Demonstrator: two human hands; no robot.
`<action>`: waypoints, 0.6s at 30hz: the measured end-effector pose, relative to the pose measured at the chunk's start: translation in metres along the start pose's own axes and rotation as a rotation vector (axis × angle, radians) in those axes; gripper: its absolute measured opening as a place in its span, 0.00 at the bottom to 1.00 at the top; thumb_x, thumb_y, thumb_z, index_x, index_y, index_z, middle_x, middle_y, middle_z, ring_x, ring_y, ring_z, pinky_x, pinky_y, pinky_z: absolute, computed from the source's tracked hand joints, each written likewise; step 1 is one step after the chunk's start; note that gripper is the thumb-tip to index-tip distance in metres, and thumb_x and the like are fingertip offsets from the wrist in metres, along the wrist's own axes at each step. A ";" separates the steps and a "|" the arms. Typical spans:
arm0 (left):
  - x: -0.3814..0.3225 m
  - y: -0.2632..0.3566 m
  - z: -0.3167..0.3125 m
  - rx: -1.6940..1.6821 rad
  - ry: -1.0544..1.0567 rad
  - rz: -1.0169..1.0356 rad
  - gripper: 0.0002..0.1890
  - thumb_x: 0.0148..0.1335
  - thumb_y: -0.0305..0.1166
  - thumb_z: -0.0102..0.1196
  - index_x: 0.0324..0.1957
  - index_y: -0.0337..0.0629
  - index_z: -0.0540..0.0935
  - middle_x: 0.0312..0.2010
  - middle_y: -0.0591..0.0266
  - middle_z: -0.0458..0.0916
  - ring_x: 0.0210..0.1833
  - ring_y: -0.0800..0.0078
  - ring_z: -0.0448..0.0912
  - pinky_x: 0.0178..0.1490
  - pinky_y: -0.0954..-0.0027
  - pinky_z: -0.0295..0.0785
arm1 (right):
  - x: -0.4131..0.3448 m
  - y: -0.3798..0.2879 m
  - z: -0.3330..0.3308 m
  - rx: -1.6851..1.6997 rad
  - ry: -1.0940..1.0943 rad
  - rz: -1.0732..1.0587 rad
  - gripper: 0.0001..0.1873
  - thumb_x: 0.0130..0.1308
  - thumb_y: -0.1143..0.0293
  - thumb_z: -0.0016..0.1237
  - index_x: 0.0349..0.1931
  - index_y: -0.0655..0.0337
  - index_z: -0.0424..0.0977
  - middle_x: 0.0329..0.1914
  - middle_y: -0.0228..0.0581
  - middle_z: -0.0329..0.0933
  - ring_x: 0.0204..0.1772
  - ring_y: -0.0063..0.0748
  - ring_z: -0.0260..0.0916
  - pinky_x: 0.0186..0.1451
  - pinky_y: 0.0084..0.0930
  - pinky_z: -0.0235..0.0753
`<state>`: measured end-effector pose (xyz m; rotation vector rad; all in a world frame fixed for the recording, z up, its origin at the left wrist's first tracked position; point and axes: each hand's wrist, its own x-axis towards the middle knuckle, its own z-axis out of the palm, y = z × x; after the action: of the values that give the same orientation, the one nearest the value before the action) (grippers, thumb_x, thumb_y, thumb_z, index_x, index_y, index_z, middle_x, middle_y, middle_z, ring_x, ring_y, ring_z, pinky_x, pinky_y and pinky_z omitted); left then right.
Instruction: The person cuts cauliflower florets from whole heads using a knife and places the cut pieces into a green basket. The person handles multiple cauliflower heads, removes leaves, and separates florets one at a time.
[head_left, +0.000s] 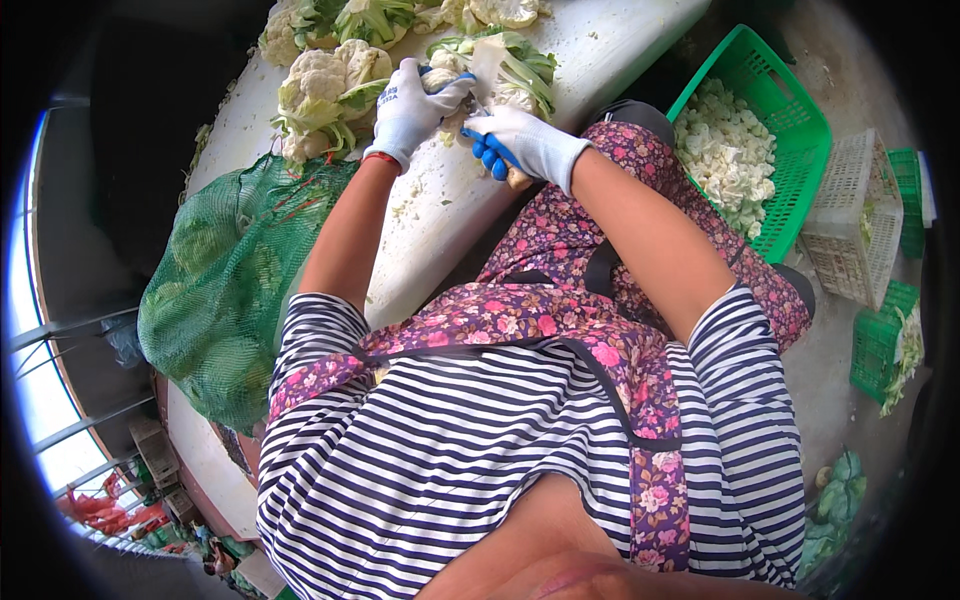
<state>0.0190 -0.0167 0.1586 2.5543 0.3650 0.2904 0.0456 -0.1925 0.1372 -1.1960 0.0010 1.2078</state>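
My left hand (409, 112), in a white glove with blue-coated fingers, grips a piece of cauliflower (441, 79) over the white table (427, 217). In a matching glove, my right hand (517, 142) is closed around a knife's wooden handle (519, 179). The knife's broad blade (488, 64) points away from me, beside the held piece and in front of green cauliflower leaves (529, 64). My left fingers hide part of the piece, so I cannot tell whether the blade touches it. Left of my left hand sit whole cauliflower heads (313, 79) with leaves on.
A green mesh sack (210, 292) of produce leans at the table's left. To my right, a green plastic crate (806, 112) holds cut florets (724, 150). Beyond it stand a white crate (855, 217) and a smaller green crate (874, 345) with leaf trimmings. Scraps (405, 206) dot the tabletop.
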 end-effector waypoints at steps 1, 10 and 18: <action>-0.003 0.005 0.004 -0.134 -0.001 -0.034 0.40 0.52 0.64 0.64 0.49 0.33 0.75 0.41 0.41 0.83 0.46 0.48 0.83 0.52 0.55 0.76 | -0.004 -0.010 -0.011 0.469 -0.250 0.221 0.09 0.69 0.61 0.48 0.33 0.54 0.71 0.23 0.27 0.67 0.18 0.18 0.61 0.17 0.18 0.60; -0.038 -0.017 0.011 -1.451 0.027 -0.436 0.28 0.67 0.64 0.45 0.51 0.50 0.74 0.40 0.59 0.83 0.26 0.59 0.81 0.16 0.76 0.61 | -0.055 0.005 -0.029 -0.939 0.395 -0.594 0.21 0.71 0.58 0.42 0.54 0.65 0.69 0.27 0.46 0.76 0.27 0.32 0.76 0.33 0.31 0.75; -0.064 0.065 0.022 -1.821 -0.464 0.022 0.30 0.74 0.47 0.46 0.73 0.52 0.59 0.62 0.56 0.72 0.62 0.60 0.75 0.63 0.55 0.73 | -0.095 0.004 -0.022 -0.473 0.345 -0.950 0.31 0.67 0.59 0.56 0.66 0.64 0.65 0.48 0.42 0.80 0.50 0.29 0.77 0.56 0.27 0.76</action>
<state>-0.0222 -0.1009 0.1672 0.7617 -0.1374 -0.0347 0.0142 -0.2750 0.1782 -1.5342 -0.5600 0.1549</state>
